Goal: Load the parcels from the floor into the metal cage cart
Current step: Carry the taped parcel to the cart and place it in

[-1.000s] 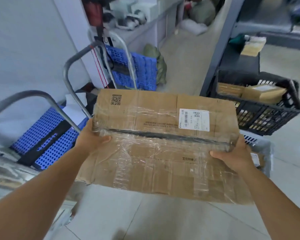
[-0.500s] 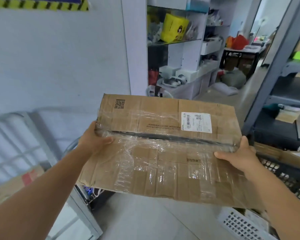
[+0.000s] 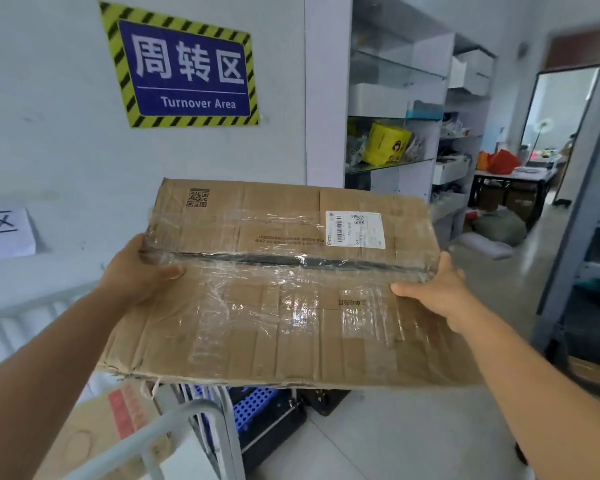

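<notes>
I hold a wide, flat cardboard parcel (image 3: 284,292) wrapped in clear tape, with a white shipping label near its far right corner. My left hand (image 3: 136,271) grips its left edge and my right hand (image 3: 433,289) grips its right edge. The parcel is level at chest height. Below and to the left stands the metal cage cart (image 3: 174,427), its grey bars at the lower left. Inside it lies another cardboard box (image 3: 97,431) with red print.
A blue perforated hand truck (image 3: 253,407) stands on the floor under the parcel. A "Turnover Area" sign (image 3: 184,71) hangs on the wall ahead. White shelving (image 3: 395,133) is to the right, a grey rack (image 3: 589,237) at far right.
The view has swung up and left from the floor trolleys and black crate to the wall and the cage cart. The parcel has risen, still in both hands.
</notes>
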{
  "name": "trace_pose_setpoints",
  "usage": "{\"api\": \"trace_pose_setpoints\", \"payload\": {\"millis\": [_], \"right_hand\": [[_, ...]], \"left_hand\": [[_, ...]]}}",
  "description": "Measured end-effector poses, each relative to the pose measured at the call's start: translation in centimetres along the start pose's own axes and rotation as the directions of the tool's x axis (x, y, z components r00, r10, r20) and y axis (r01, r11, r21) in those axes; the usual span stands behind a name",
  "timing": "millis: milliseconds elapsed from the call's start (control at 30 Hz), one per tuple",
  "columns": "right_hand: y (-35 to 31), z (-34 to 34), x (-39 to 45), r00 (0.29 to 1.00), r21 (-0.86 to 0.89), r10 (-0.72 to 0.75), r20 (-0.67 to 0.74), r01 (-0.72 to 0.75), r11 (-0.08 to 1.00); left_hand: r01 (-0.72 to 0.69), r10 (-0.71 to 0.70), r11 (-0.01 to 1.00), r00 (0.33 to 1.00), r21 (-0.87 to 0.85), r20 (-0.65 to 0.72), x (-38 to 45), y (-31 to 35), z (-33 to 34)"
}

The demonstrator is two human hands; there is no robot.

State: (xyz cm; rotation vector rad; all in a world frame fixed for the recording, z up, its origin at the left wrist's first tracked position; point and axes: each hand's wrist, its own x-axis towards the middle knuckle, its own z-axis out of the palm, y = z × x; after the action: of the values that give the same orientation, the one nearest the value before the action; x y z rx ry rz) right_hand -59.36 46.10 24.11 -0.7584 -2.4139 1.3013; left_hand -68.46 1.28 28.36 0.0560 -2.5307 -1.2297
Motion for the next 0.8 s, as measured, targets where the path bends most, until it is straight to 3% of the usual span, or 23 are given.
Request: {"api": "trace_pose_setpoints", "payload": {"millis": [433,800], "right_hand": [[-13.0,10.4,-7.5,0.973,0.016,-0.183,0.138,0.182,0.983],[-21.7,23.1,-10.5,0.891,0.063,-0.319,0.323,0.316,0.947]], "left_hand": [[0.068,-0.078,0.996,0.975,-0.051,-0.21,-3.8,-6.3,-17.9],[0.237,-0.223,0.971,0.883,-0.018,-0.413,-6.9,-13.1,-27.9]]}}
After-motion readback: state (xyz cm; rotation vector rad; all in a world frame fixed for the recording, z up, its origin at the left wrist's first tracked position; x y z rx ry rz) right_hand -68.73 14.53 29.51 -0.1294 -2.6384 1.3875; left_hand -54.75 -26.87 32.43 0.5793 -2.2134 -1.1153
